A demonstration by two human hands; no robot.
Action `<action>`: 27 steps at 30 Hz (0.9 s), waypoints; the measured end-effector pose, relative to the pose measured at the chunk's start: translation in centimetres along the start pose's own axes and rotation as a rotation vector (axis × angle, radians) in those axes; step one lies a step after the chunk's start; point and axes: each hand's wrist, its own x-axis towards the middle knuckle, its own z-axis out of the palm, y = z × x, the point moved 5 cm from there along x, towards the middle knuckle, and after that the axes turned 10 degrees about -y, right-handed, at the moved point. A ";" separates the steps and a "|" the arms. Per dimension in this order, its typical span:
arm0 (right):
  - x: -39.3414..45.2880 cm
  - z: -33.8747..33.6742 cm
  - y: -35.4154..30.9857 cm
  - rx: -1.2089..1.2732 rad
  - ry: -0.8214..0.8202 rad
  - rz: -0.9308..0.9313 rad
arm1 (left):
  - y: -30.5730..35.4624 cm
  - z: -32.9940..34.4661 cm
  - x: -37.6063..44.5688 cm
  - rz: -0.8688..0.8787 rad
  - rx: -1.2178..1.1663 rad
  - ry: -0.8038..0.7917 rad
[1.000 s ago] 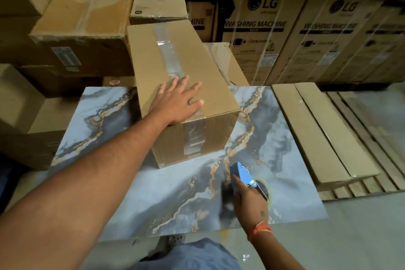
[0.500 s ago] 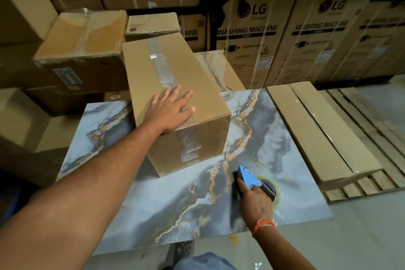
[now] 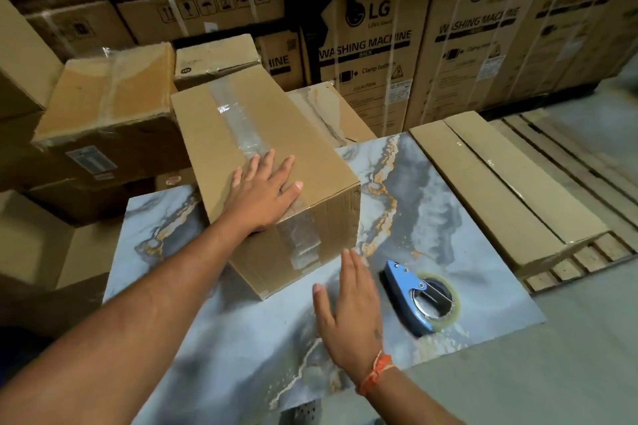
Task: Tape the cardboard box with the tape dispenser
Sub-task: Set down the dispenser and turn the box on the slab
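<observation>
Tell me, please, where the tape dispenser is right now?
The tape dispenser lies on the marbled table, lower right in the head view, just right of the open right hand.

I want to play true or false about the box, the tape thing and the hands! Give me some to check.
1. The left hand lies flat on top of the cardboard box. True.
2. The right hand holds the tape dispenser. False: it is open, beside the dispenser.
3. The dispenser sits on the box. False: it lies on the marble-pattern table.
4. Clear tape already runs along the box top. True.
</observation>
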 end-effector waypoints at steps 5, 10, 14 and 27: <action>1.1 3.3 -4.1 0.169 0.012 -0.046 | -0.1 0.0 0.4 0.033 0.038 -0.004; 3.2 4.6 -7.7 0.295 0.130 -0.059 | -0.3 0.0 0.9 0.102 0.077 -0.035; 4.4 6.7 -9.4 0.371 0.214 -0.033 | -0.5 0.0 1.2 0.166 0.105 -0.032; 5.6 11.3 -6.7 0.569 0.133 0.185 | -0.7 0.2 1.3 0.197 0.106 0.006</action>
